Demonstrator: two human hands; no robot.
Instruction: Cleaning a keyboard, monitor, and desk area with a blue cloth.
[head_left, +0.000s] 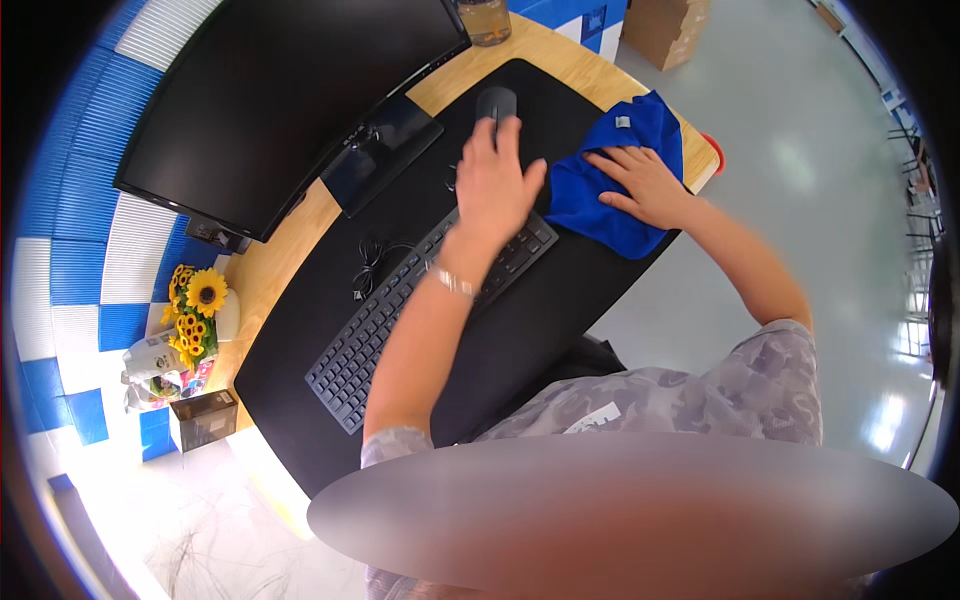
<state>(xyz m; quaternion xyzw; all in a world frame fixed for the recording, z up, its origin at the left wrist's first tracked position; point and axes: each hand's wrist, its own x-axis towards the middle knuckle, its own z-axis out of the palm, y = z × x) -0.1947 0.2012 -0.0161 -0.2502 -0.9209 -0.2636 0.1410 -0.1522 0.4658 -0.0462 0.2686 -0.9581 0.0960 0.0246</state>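
Observation:
My left hand (495, 184), wearing a metal bracelet or watch band, reaches over the far end of a black keyboard (367, 352). Its fingertips overlap the near end of a dark computer mouse (496, 101); whether they touch it I cannot tell. Flat on a crumpled blue cloth (637, 236) lies my right hand (641, 184), fingers spread. The cloth bears a small white tag and covers the right edge of a black desk mat (517, 345). A bundled black cable (370, 262) lies beside the keyboard, and part of another cable shows near my left hand.
A monitor (285, 105) on a dark stand (386, 150) occupies the back of the wooden desk (285, 232). A jar (486, 22) stands beyond it. Sunflowers (206, 292), a white vase (227, 315) and a box (205, 418) line the left edge. A cardboard box (664, 34) sits on the floor.

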